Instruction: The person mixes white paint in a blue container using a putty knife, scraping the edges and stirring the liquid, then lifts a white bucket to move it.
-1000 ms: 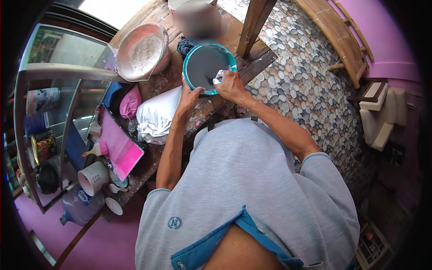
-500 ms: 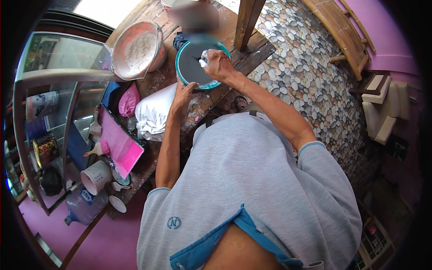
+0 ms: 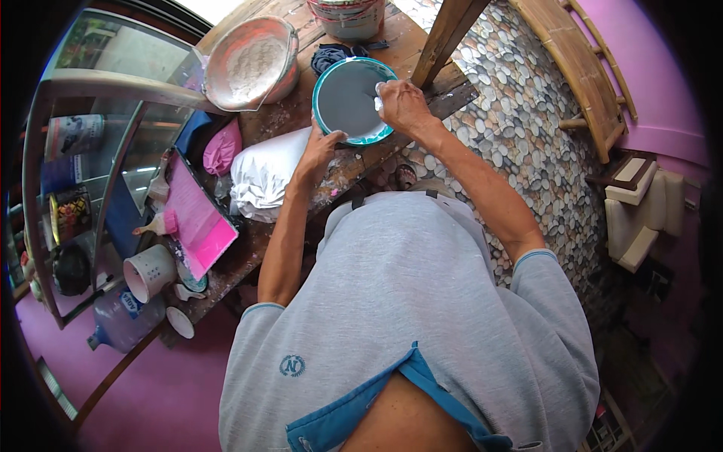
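Observation:
A teal-rimmed bucket (image 3: 319, 124) holding smooth grey liquid stands on the wooden table in front of me. My left hand (image 3: 322, 147) grips its near left rim, thumb over the edge and fingers against the outside. Over the right side of the bucket, my right hand (image 3: 407, 110) is closed around something smeared white, mostly hidden by the fingers. Left of the bucket sits an orange pail (image 3: 287, 71) with pale powder in it. A white plastic sack (image 3: 267, 172) lies beside my left forearm.
Behind the bucket are a dark cloth (image 3: 329, 56) and another container (image 3: 349, 21). A wooden post (image 3: 444, 44) rises at the right. To the left lie a pink bag (image 3: 221, 149), a pink tray (image 3: 197, 218), brushes (image 3: 160, 222), a white cup (image 3: 149, 273) and a water jug (image 3: 128, 319).
My right hand has moved from over the middle of the bucket to its right side. The left hand keeps its hold on the rim. The whole view has shifted slightly.

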{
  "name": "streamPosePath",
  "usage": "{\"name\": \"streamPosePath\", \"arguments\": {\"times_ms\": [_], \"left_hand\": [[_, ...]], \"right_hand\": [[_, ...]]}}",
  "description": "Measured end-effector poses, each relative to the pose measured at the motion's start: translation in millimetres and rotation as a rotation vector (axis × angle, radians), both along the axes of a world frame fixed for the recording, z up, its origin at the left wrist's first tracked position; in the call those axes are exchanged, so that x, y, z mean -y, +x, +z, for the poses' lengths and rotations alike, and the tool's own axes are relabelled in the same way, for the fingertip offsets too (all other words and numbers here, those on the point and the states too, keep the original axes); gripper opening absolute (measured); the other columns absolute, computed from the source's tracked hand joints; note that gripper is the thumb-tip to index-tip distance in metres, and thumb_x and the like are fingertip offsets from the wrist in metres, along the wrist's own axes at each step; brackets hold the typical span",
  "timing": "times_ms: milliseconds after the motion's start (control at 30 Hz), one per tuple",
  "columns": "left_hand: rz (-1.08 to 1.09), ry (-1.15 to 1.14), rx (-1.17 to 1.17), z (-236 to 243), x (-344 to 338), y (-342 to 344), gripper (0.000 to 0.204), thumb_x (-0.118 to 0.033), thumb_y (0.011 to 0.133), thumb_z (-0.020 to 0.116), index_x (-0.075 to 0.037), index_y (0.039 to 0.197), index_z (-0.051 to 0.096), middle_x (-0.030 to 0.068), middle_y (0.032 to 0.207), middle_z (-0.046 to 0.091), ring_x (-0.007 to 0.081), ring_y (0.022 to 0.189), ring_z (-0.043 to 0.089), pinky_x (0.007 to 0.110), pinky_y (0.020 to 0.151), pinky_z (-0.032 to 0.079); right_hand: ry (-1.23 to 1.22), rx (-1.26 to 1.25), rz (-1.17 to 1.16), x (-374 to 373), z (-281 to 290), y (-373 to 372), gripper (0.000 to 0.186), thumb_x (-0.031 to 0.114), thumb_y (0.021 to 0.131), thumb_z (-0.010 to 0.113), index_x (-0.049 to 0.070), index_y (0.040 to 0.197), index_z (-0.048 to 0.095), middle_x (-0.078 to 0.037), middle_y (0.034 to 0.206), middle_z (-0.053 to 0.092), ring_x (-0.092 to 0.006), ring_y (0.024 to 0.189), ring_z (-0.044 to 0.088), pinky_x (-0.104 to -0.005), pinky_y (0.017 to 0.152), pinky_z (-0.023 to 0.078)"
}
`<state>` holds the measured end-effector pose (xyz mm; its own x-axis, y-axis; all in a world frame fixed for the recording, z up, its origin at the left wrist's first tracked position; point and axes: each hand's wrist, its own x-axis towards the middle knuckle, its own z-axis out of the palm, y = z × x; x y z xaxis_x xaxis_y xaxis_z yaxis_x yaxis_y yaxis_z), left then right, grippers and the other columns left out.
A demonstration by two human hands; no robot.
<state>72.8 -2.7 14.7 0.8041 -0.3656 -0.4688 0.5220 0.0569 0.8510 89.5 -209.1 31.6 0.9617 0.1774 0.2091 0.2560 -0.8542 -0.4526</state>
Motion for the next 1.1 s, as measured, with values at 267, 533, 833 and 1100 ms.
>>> {"name": "streamPosePath", "arguments": {"times_ms": [267, 533, 833, 1100], "left_hand": [[0.092, -0.131, -0.052, -7.3, -10.5, -1.8, 0.059, -0.001, 0.083, 0.049, -0.005, 0.135, 0.023, 0.0147, 0.12, 0.046, 0.0262, 0.102, 0.058, 0.04, 0.085, 0.055], [0.134, -0.102, -0.132, 10.2, -15.8, 8.8, 0.054, -0.002, 0.08, 0.051, -0.003, 0.13, 0.029, 0.0136, 0.116, 0.048, 0.0228, 0.095, 0.059, 0.041, 0.086, 0.054], [0.142, -0.247, -0.179, -22.3, -20.3, 19.7, 0.056, -0.007, 0.085, 0.055, -0.005, 0.134, 0.028, 0.0139, 0.125, 0.047, 0.0241, 0.106, 0.058, 0.042, 0.088, 0.053], [0.177, -0.311, -0.131, -37.6, -19.7, 17.8, 0.062, -0.023, 0.088, 0.063, -0.008, 0.135, 0.027, 0.0152, 0.126, 0.046, 0.0261, 0.105, 0.058, 0.039, 0.083, 0.055]], "right_hand": [[0.276, -0.355, -0.14, -17.9, 17.1, -0.1, 0.026, 0.02, 0.07, 0.062, -0.004, 0.08, 0.068, -0.025, 0.077, 0.064, -0.0389, 0.077, 0.065, -0.0403, 0.075, 0.052], [0.425, -0.225, -0.224, 7.3, 78.9, -11.8, 0.019, 0.018, 0.077, 0.066, 0.0, 0.085, 0.068, -0.016, 0.074, 0.066, -0.0256, 0.069, 0.065, -0.0326, 0.064, 0.05], [0.109, 0.118, 0.045, 25.4, 31.7, -50.0, 0.012, 0.005, 0.078, 0.065, 0.0, 0.089, 0.06, -0.016, 0.08, 0.057, -0.0342, 0.07, 0.061, -0.0382, 0.06, 0.047], [0.103, 0.033, -0.011, 24.1, 21.2, -47.8, 0.014, 0.007, 0.079, 0.06, 0.001, 0.091, 0.058, -0.017, 0.081, 0.058, -0.0364, 0.072, 0.059, -0.0409, 0.064, 0.047]]}}
